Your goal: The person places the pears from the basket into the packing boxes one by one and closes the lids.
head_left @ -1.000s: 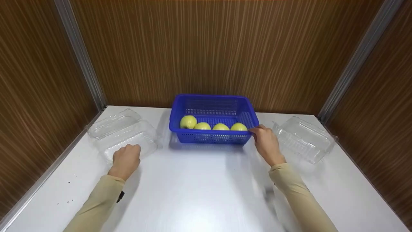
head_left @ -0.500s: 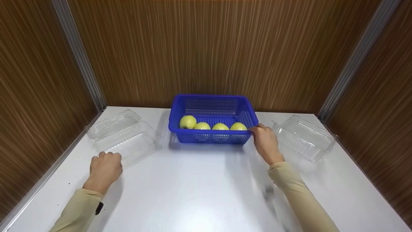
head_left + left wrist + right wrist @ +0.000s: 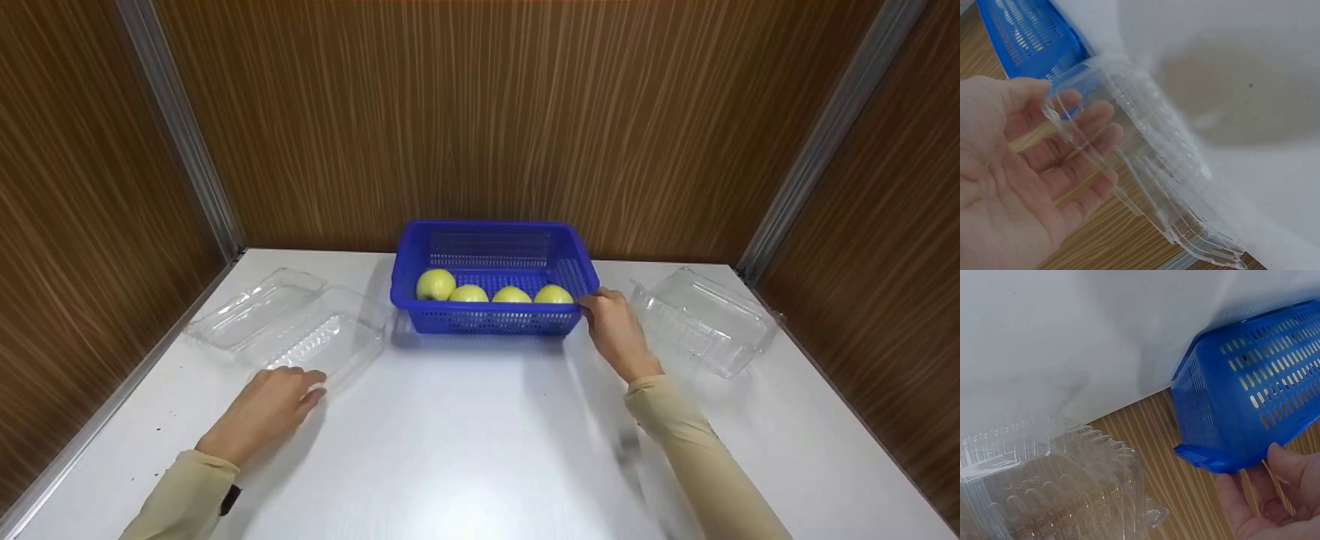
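Observation:
At the left of the table lies an opened clear plastic clamshell container (image 3: 330,345), its two halves side by side. My left hand (image 3: 262,412) is at its near edge. In the left wrist view the fingers (image 3: 1081,163) bend behind the clear wall and show through it, with the thumb beside the rim. My right hand (image 3: 619,337) pinches the near right corner of a blue plastic basket (image 3: 495,319), thumb on one side of the rim and fingers on the other. Several yellow-green apples (image 3: 435,285) sit in a row along the basket's near side.
Another opened clear clamshell container (image 3: 709,319) lies at the right, close to my right hand. Brown wood-patterned panels (image 3: 495,112) wall the white table (image 3: 457,450) at the back and both sides. The basket stands near the back panel.
My left hand drew back from over the container to its near edge, then shifted right with thumb and fingers parting. The container turned and slid slightly. My right hand stays on the basket.

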`<state>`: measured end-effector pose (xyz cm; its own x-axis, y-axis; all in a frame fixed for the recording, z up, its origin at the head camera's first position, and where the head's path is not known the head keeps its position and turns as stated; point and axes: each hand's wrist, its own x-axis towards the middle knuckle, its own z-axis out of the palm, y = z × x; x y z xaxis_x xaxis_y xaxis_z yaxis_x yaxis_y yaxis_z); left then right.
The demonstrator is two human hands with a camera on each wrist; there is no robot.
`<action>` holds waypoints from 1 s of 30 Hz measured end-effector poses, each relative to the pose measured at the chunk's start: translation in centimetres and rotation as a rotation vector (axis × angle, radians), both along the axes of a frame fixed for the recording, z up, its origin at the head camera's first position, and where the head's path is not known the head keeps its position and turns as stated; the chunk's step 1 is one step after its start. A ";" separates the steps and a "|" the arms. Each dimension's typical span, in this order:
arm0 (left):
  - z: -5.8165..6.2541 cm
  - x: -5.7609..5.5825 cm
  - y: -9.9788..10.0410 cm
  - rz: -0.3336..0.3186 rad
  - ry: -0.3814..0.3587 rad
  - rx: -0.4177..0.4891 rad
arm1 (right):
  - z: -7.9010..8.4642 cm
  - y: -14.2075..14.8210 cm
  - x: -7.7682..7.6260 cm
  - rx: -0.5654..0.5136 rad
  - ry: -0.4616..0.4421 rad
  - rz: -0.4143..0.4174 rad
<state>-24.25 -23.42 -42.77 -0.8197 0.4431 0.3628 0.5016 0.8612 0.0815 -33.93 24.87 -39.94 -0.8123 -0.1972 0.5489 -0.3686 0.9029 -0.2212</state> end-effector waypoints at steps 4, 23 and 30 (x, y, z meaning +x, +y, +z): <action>0.1 0.4 0.0 -0.044 -0.065 -0.012 | 0.1 0.3 -0.3 0.013 0.006 0.046; -0.4 2.1 1.3 -0.187 -0.017 -0.047 | 0.4 0.7 -0.1 0.001 -0.005 0.044; -1.3 2.6 2.7 -0.219 -0.008 -0.018 | 0.0 0.3 -0.1 0.020 -0.011 0.046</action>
